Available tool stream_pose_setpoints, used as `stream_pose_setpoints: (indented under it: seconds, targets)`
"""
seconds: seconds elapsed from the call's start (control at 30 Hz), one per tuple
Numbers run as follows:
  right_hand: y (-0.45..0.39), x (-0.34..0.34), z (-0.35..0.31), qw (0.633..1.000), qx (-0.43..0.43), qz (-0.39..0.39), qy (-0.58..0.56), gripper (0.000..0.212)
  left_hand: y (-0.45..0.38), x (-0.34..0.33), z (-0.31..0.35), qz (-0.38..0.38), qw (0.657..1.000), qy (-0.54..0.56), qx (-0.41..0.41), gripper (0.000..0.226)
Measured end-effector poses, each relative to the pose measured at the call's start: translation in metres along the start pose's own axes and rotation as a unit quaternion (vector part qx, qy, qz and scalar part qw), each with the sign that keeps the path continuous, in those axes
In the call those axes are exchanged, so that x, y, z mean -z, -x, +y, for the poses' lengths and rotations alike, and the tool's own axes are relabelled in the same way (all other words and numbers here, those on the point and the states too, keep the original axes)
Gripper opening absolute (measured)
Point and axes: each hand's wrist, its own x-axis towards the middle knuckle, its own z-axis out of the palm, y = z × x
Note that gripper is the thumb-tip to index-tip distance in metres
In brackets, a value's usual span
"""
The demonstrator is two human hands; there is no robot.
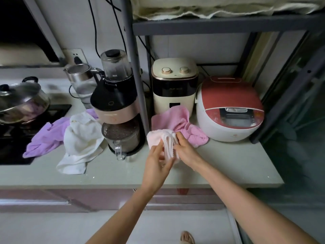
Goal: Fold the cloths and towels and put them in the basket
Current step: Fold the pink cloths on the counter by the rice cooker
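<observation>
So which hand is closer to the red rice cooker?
Right. The right hand sits just left of the red rice cooker; the left hand is farther left, across the pale pink cloth.

My desk (pixel 219 166) is packed with appliances: red rice cooker (pixel 230 110) on the right, cream cooker (pixel 174 85) with two knobs just beside it, then the pink blender (pixel 115 95) and its jug (pixel 121 138). Steel kettle (pixel 81 80) sits behind that, and a lidded pot (pixel 21 101) is on the stove (pixel 15 136).
</observation>
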Motion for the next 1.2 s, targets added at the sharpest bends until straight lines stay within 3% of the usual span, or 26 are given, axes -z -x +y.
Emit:
stream_pose_setpoints:
  seconds: [0.07,0.1,0.17,0.23,0.3,0.37,0.43,0.57,0.73,0.87,1.07,1.2]
  targets:
    - [0.002,0.0,-0.003,0.998,-0.021,-0.041,-0.047,0.015,0.007,0.012,-0.003,-0.056,0.998,0.015,-0.008,0.065]
    - [0.003,0.001,-0.003,0.997,-0.02,-0.057,-0.05,0.025,0.01,0.02,-0.006,-0.096,0.995,0.028,-0.002,0.068]
    - [0.007,0.004,-0.001,0.998,-0.002,-0.056,-0.006,0.049,0.012,0.037,-0.008,-0.181,0.981,0.06,0.022,0.069]
    - [0.012,0.006,0.003,0.997,0.023,-0.018,0.066,0.055,0.015,0.052,-0.006,-0.234,0.967,0.089,0.045,0.068]
    - [0.018,0.01,0.012,0.994,0.039,-0.01,0.101,0.052,0.017,0.066,-0.002,-0.211,0.974,0.077,0.027,0.059]
    - [0.03,0.015,0.016,0.992,0.049,-0.009,0.117,0.042,0.014,0.079,-0.004,-0.099,0.993,-0.021,-0.065,0.039]
    - [0.045,0.021,0.012,0.992,0.061,0.004,0.107,0.024,0.01,0.088,-0.01,-0.06,0.979,-0.113,-0.159,0.032]
    - [0.066,0.031,0.006,0.996,0.07,-0.005,0.052,0.018,0.001,0.084,-0.007,-0.195,0.956,-0.126,-0.181,0.042]
    - [0.077,0.045,0.003,0.998,0.06,-0.022,0.025,0.029,-0.006,0.063,0.003,-0.269,0.929,-0.152,-0.203,0.042]
    - [0.079,0.048,0.01,0.999,0.039,0.024,-0.01,0.018,-0.011,0.042,0.015,-0.267,0.919,-0.188,-0.219,0.034]
    - [0.077,0.063,0.014,0.986,0.107,0.078,0.103,0.015,-0.024,0.006,0.04,-0.214,0.936,-0.166,-0.223,0.02]
    - [0.075,0.097,0.016,0.968,0.122,0.112,0.191,0.015,-0.03,0.001,0.048,-0.242,0.937,-0.154,-0.199,0.011]
